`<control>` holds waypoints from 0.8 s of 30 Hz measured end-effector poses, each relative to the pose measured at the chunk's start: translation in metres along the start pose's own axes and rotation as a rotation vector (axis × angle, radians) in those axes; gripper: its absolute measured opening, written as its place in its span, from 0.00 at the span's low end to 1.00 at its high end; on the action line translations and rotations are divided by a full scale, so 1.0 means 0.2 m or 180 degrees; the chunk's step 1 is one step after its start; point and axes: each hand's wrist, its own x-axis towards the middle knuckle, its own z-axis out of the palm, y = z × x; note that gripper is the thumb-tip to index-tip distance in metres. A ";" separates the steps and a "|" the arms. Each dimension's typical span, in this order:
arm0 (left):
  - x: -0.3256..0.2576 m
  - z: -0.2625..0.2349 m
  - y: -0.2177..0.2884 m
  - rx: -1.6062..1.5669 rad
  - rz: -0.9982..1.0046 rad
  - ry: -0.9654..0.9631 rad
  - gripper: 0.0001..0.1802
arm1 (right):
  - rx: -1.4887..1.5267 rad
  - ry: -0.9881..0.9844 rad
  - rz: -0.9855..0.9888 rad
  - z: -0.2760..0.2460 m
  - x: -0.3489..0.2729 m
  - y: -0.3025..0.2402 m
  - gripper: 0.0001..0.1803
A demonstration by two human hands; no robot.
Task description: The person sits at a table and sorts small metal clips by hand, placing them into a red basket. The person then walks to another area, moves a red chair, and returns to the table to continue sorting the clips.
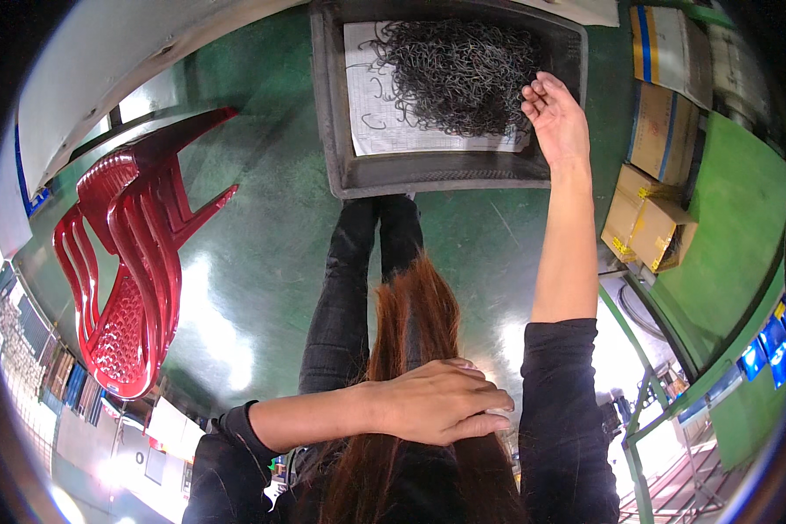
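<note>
Head view, looking down past own body. Right hand [555, 118] stretched far fwd, arm nearly straight, fingers loosely spread & slightly curled, palm facing left toward the heap; holds nothing I can make out. Fingertips sit at the right edge of the pile of dark wire hooks [458, 74], touching or just shy of it, can't tell which. Left hand [441, 403] is close in by the body, laid flat w/ fingers together over a hank of long reddish hair [415, 332], pressing it back against the front; not pinching anything.

Key relation: pile lies straight ahead & a bit left of the right hand, well apart from the left hand, so right is far the nearer. Heap has no real long axis, a tangled mound; loose hooks stray toward its left side on a white sheet of paper [367, 113].

Outward: sheet + hooks sit inside a grey plastic tray [428, 170] on the green floor [253, 218]. Dark trouser legs [358, 279] run up to the tray's near wall. Red stacked chairs [135, 262] off left, cardboard boxes [655, 218] off right.
</note>
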 end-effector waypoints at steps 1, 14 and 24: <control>0.00 0.00 0.00 0.0001 0.0011 0.0030 0.22 | 0.0297 -0.0080 0.0121 0.00 -0.01 0.01 0.11; -0.03 -0.03 -0.02 0.0002 -0.0049 0.0050 0.24 | -0.4451 0.0580 -0.1466 0.08 0.04 0.22 0.08; -0.06 -0.05 -0.02 0.0044 -0.0069 -0.0009 0.24 | -0.0705 0.0740 0.0474 0.00 0.00 0.12 0.06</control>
